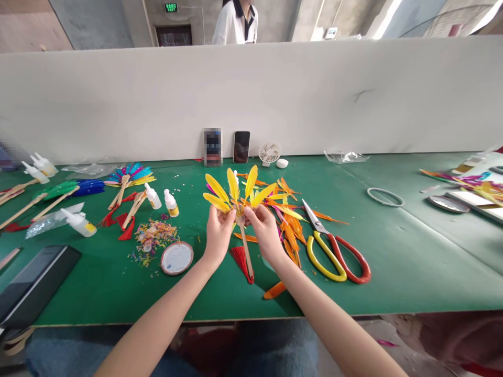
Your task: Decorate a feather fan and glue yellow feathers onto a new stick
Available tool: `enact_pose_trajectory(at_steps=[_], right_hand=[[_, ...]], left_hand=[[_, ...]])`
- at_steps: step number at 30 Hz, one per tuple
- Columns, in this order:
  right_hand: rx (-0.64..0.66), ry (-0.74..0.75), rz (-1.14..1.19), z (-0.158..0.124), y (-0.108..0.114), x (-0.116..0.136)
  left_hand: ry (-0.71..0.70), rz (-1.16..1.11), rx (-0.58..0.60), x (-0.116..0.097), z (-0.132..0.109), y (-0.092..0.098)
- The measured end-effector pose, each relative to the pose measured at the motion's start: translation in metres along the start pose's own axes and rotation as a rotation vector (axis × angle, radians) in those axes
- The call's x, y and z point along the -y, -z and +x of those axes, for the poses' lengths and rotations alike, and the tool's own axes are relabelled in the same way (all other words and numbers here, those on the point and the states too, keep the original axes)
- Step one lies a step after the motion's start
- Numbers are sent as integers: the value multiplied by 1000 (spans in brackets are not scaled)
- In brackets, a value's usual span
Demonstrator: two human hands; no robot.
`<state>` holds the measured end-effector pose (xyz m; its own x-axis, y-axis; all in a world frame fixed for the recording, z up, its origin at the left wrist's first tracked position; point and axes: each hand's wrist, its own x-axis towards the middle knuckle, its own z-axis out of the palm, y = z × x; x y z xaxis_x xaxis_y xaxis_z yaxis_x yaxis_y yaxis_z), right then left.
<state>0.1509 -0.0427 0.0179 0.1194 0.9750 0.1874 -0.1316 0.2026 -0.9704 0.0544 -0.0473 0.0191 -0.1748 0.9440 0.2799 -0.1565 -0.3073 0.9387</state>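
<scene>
Both hands meet at the head of a feather fan (234,189), a spread of several yellow feathers on a wooden stick handle (246,246) with a red tassel (240,262) at its lower end. My left hand (220,230) pinches the fan's left side near the feather bases. On the right side, my right hand (264,226) pinches close to the bases too. Fingertips cover part of the join between feathers and stick. Loose orange feathers (293,235) lie just right of my right hand, partly behind it.
Large scissors (328,246) with yellow and red handles lie open at right. Left of my hands are glue bottles (171,203), trimmings (155,235), a round lid (176,257) and coloured fans (126,178). Phones (241,147) and a small fan (270,153) lean by the white partition (251,94). A person (236,23) stands beyond.
</scene>
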Motion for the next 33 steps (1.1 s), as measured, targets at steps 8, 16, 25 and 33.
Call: enact_pose_trajectory(at_steps=[8, 16, 25, 33], right_hand=[[185, -136, 88, -3, -5, 4], [168, -160, 135, -7, -9, 7], [118, -140, 215, -8, -10, 2], [132, -116, 214, -8, -10, 4]], left_hand=[[-12, -43, -10, -4, 1, 0], [9, -46, 25, -2, 1, 0], [15, -39, 13, -4, 1, -1], [26, -38, -33, -4, 1, 1]])
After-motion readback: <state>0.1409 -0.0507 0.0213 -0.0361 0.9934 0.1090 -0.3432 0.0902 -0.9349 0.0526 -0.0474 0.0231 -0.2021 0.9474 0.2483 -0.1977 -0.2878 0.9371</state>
